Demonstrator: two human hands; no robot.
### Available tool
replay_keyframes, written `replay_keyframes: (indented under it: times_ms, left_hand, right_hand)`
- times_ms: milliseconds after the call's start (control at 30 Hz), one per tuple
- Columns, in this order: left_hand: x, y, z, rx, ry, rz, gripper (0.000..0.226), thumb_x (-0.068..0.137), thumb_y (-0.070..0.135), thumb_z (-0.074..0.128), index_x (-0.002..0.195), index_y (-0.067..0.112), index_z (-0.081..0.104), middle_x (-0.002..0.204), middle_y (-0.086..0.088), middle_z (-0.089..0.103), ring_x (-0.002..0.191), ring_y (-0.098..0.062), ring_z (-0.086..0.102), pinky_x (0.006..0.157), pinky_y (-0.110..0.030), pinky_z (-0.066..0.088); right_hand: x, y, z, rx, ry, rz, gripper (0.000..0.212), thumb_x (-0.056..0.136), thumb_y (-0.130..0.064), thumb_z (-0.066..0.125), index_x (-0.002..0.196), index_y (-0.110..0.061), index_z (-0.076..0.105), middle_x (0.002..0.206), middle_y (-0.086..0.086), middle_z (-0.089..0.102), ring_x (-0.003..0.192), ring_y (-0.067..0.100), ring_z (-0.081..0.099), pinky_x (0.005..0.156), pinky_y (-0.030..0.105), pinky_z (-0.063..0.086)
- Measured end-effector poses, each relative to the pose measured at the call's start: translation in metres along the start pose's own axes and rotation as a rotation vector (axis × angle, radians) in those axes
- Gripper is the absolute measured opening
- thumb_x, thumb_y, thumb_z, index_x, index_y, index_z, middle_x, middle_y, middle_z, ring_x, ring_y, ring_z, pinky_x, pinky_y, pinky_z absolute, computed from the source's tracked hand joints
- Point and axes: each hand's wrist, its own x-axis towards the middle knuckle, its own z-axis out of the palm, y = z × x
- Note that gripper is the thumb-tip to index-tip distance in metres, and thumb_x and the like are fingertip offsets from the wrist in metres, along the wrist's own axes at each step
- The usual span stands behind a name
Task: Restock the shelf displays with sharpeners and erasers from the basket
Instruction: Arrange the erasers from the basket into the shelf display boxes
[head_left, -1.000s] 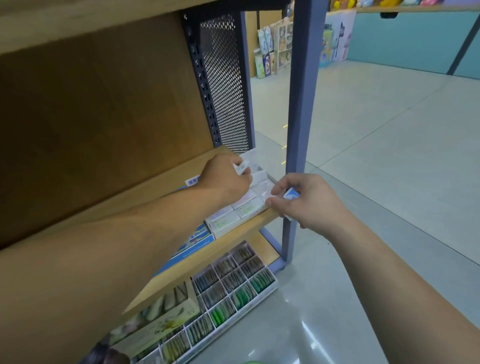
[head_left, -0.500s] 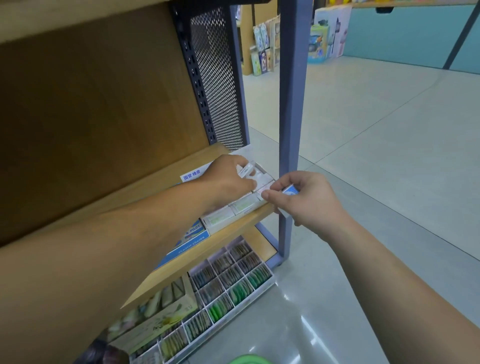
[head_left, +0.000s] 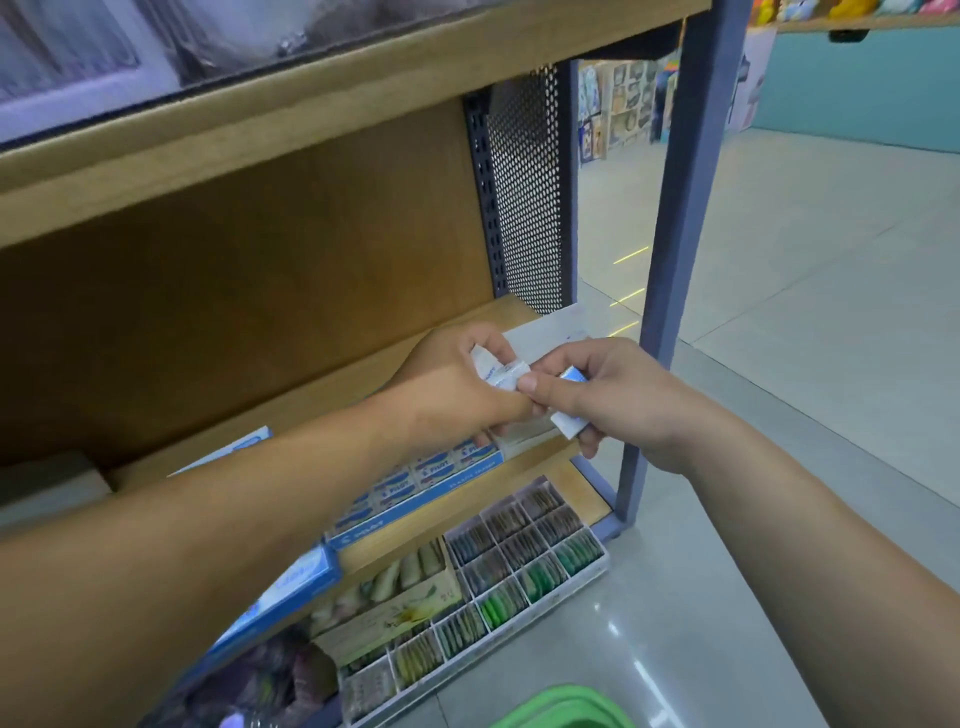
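My left hand (head_left: 457, 384) is raised a little above the wooden shelf (head_left: 524, 473) and grips a few small white erasers (head_left: 498, 370) with blue print. My right hand (head_left: 608, 397) meets it from the right, thumb and forefinger pinching the end of those erasers, while its other fingers hold more white and blue erasers (head_left: 569, 425). Under the hands, a blue display box of erasers (head_left: 431, 480) lies on the shelf with a white box beside it, mostly hidden. The green basket (head_left: 563, 712) shows only its rim at the bottom edge.
A grey metal post (head_left: 670, 249) stands just right of my hands, with a perforated metal panel (head_left: 527, 192) behind. A divided white tray of coloured items (head_left: 519, 566) and a cardboard box (head_left: 395, 603) sit on the lowest level. Tiled floor stretches to the right.
Both hands have lifted off the boxes on the shelf and come together. My left hand brought erasers up, and my right fingers now pinch them. The green basket has come further into view.
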Motion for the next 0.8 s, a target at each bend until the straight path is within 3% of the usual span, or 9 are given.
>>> replay_keyframes:
  times_ms: [100,167,233,300,367,467,567,667,800]
  left_hand:
    - [-0.001,-0.006,-0.01,0.213,-0.001,0.073,0.035,0.069,0.039,0.093,0.089,0.025,0.067,0.078,0.013,0.063,0.065,-0.005,0.055,0.046,-0.011,0.037]
    - [0.002,-0.01,-0.015,0.28,-0.021,0.089,0.028,0.075,0.045,0.088,0.088,0.028,0.071,0.09,0.017,0.065,0.08,-0.001,0.058,0.055,-0.008,0.038]
    - [0.006,-0.011,-0.018,0.299,-0.053,0.096,0.026,0.08,0.046,0.084,0.099,0.032,0.074,0.101,0.02,0.066,0.098,0.007,0.058,0.07,-0.007,0.037]
    - [0.011,-0.009,-0.017,0.309,-0.081,0.135,0.045,0.081,0.038,0.085,0.123,0.039,0.068,0.108,0.022,0.065,0.107,0.006,0.058,0.077,-0.001,0.036]
    - [0.017,-0.007,-0.014,0.295,-0.087,0.194,0.06,0.081,0.03,0.087,0.134,0.043,0.061,0.11,0.023,0.064,0.103,0.009,0.058,0.074,0.004,0.037]
    - [0.024,-0.008,-0.008,0.262,-0.1,0.254,0.054,0.08,0.027,0.087,0.128,0.042,0.067,0.108,0.026,0.064,0.102,0.019,0.055,0.077,0.003,0.038]
    - [0.029,-0.013,-0.005,0.313,-0.035,0.158,0.024,0.078,0.033,0.087,0.098,0.036,0.074,0.098,0.02,0.068,0.089,0.007,0.061,0.068,-0.015,0.044]
    - [0.037,-0.025,-0.003,0.332,0.1,0.043,0.019,0.081,0.034,0.085,0.095,0.029,0.072,0.09,0.016,0.066,0.071,0.003,0.059,0.055,-0.016,0.039]
    - [0.045,-0.039,0.012,0.175,0.16,-0.056,0.013,0.087,0.027,0.08,0.094,0.02,0.072,0.085,0.004,0.068,0.054,-0.009,0.065,0.042,-0.013,0.04]
  right_hand:
    - [-0.002,-0.002,0.004,0.014,-0.002,0.036,0.024,0.091,-0.037,0.076,0.09,-0.014,0.073,0.092,0.016,0.075,0.064,0.03,0.05,0.059,0.038,0.05]
    - [0.0,-0.001,0.0,0.018,0.043,0.059,0.026,0.09,-0.037,0.076,0.092,-0.012,0.068,0.088,0.013,0.07,0.058,0.028,0.05,0.058,0.038,0.049]
    - [0.002,0.0,-0.003,0.045,0.1,0.071,0.024,0.09,-0.032,0.077,0.091,-0.012,0.063,0.082,0.011,0.061,0.052,0.027,0.048,0.057,0.04,0.049]
    - [0.005,0.001,-0.004,0.066,0.118,0.07,0.019,0.09,-0.028,0.077,0.092,-0.014,0.063,0.074,0.01,0.061,0.047,0.026,0.046,0.056,0.04,0.048]
    - [0.007,0.001,0.0,0.08,0.125,0.062,0.015,0.09,-0.029,0.077,0.096,-0.017,0.069,0.072,0.01,0.065,0.044,0.023,0.045,0.051,0.036,0.048]
    - [0.011,0.002,0.005,0.097,0.149,0.059,0.02,0.086,-0.034,0.082,0.099,-0.021,0.075,0.084,0.02,0.073,0.043,0.019,0.045,0.049,0.032,0.048]
    - [0.015,0.008,0.005,0.039,0.238,0.095,0.044,0.077,-0.04,0.088,0.113,-0.021,0.07,0.097,0.014,0.071,0.04,0.015,0.047,0.044,0.028,0.048]
    - [0.019,0.013,0.003,-0.04,0.322,0.122,0.036,0.081,-0.044,0.083,0.1,-0.016,0.071,0.095,0.017,0.074,0.044,0.015,0.047,0.045,0.028,0.048]
    - [0.017,0.013,-0.004,0.082,0.271,0.206,0.033,0.083,-0.042,0.082,0.096,-0.013,0.072,0.093,0.014,0.075,0.047,0.017,0.046,0.052,0.031,0.049]
